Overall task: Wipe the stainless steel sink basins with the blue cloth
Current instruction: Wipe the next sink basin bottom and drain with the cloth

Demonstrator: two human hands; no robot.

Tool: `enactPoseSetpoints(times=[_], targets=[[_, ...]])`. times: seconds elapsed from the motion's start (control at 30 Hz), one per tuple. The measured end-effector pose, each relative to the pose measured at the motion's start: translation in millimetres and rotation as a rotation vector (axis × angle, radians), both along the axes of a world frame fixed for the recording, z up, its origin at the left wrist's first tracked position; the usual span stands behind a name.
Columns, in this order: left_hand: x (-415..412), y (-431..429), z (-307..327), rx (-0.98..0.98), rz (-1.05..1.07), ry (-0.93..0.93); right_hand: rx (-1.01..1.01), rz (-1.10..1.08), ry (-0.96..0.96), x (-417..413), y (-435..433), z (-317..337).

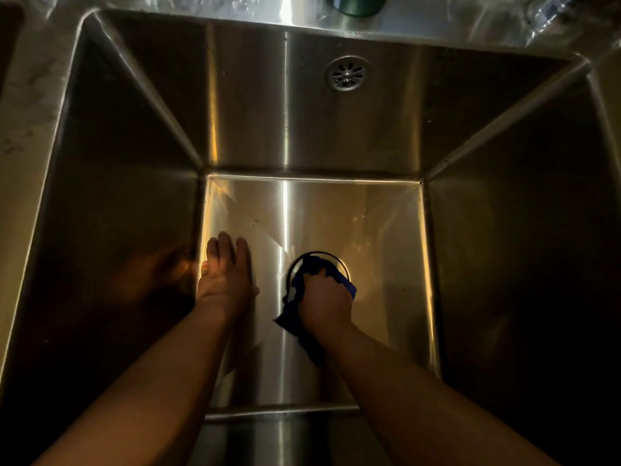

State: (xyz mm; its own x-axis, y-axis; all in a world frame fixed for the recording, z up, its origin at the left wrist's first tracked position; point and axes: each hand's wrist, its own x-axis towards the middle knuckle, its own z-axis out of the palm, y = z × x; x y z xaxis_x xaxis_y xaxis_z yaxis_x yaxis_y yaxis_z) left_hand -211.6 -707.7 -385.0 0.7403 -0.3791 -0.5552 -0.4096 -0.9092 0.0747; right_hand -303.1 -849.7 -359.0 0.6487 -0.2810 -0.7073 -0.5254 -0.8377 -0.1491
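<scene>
Both bare forearms reach down into a deep, square stainless steel sink basin (pixel 353 203), and everything here is placed against the round dark drain opening (pixel 319 264) in its floor.

The right hand (pixel 324 302) sits on the near edge of that drain opening, its fingers (pixel 321 280) curled together and clamped on a crumpled dark blue cloth (pixel 302 326). The cloth is pressed onto the basin floor; part of it bunches up over the near half of the drain opening, a brighter blue fold shows just right of the knuckles, and a loose corner trails back from the drain under the wrist.

The left hand (pixel 225 274) lies flat on the basin floor well to the left of the drain opening, close to the foot of the left wall. Its fingers (pixel 242 253) are stretched out and slightly apart, holding nothing, palm down on the steel.

Far beyond the drain opening, high on the back wall, is a small round perforated steel overflow grille (pixel 346 74). Above that, on the wet rim behind the basin, stands the base of a dark green round container (pixel 356 5), cut off by the frame edge.
</scene>
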Motion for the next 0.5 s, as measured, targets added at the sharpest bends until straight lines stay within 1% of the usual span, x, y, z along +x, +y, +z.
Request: enactPoseSetpoints(times=[0.07, 0.17, 0.3, 0.37, 0.43, 0.5], targets=[[0, 0, 0, 0.003, 0.000, 0.000, -0.024, 0.090, -0.012, -1, -2, 2], [0, 0, 0, 0.018, -0.002, 0.002, -0.089, 0.339, -0.011, -5, -11, -1], [0, -2, 1, 0.016, 0.013, 0.006, -0.127, 0.768, 0.028, -8, -37, -9], [-1, -1, 1, 0.017, 0.008, -0.005, -0.130, 0.931, 0.049, -6, -48, -10], [-1, 1, 0, 0.008, 0.004, -0.013, -0.125, 0.958, 0.043, -4, -49, -8], [-1, 2, -2, -0.013, 0.012, -0.007, -0.144, 0.905, 0.031, -6, -44, -5]])
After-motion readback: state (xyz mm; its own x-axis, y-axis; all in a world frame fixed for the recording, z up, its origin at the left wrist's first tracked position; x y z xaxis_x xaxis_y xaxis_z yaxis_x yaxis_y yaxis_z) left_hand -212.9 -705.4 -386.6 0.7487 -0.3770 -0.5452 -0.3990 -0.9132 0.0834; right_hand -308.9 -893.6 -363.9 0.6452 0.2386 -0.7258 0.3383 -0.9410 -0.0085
